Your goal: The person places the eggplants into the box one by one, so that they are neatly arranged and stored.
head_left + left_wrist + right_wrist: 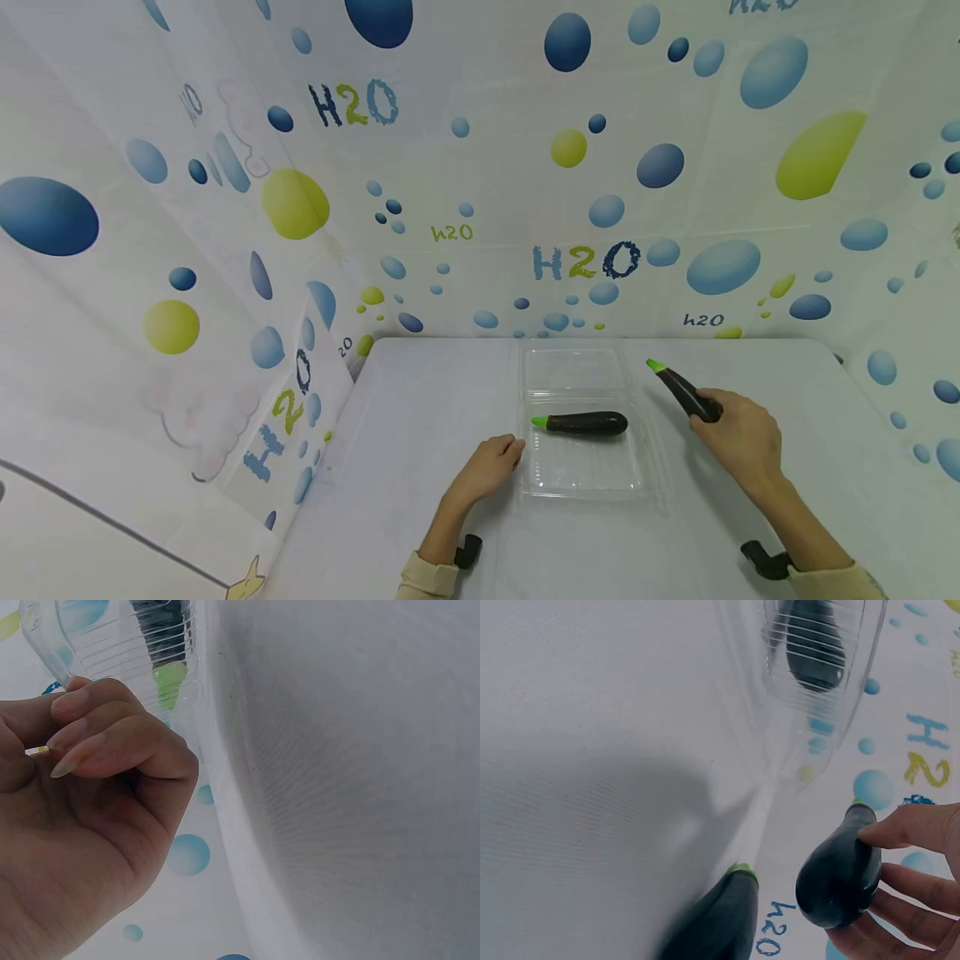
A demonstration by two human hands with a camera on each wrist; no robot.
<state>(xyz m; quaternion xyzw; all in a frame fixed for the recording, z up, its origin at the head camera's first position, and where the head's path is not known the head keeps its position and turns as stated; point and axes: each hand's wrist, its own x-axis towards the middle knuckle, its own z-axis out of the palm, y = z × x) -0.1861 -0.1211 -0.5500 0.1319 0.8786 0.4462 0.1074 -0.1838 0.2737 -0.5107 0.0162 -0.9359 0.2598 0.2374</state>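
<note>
A clear plastic container (585, 479) lies opened out flat on the table, with a dark eggplant (588, 423) with a green tip in its nearer half. At the container's left edge, my left hand (487, 467) grips the rim with curled fingers. The left wrist view shows that hand (112, 772) beside the ridged clear plastic. Right of the container, my right hand (742, 437) holds a second eggplant (686, 393) by its thick end, green tip pointing away and left. This eggplant (840, 870) sits between thumb and fingers in the right wrist view.
The white table (405, 400) backs onto a sheet (495, 167) printed with bubbles and H2O lettering, which also covers the left side. A dark shape with a green edge (712, 922) fills the bottom of the right wrist view; its kind is unclear.
</note>
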